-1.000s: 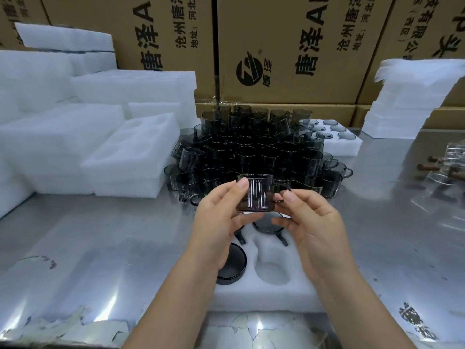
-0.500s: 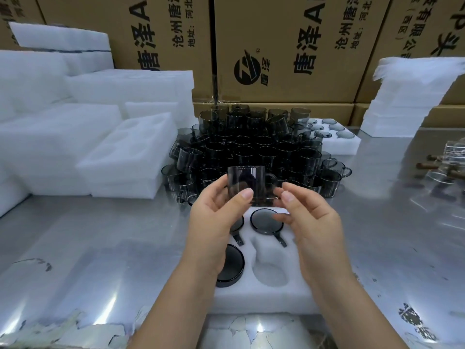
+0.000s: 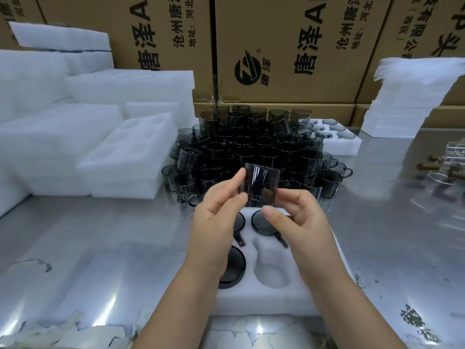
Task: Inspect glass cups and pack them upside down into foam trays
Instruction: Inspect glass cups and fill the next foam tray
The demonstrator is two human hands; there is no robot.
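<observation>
I hold a smoky dark glass cup (image 3: 260, 183) in the air above the white foam tray (image 3: 266, 298). My left hand (image 3: 216, 220) pinches its left side between thumb and fingers. My right hand (image 3: 294, 217) grips its lower right side, fingers curled behind it. The cup is tilted. Three dark cups sit upside down in the tray: one at front left (image 3: 232, 267), one at back right (image 3: 264, 224), and one at back left, partly hidden by my left hand. The front right pocket (image 3: 271, 270) holds nothing. A heap of dark glass cups (image 3: 251, 147) stands behind the tray.
Stacks of white foam trays (image 3: 125, 159) fill the left side of the metal table (image 3: 75, 248). A filled foam tray (image 3: 337, 137) lies at the back right, with a pile of foam sheets (image 3: 407, 96) beyond it. Cardboard boxes (image 3: 289, 46) line the back. Clear glassware (image 3: 450, 165) sits at the right edge.
The cup has been turned in my hands and now sits tilted. My right hand has shifted under its lower right side.
</observation>
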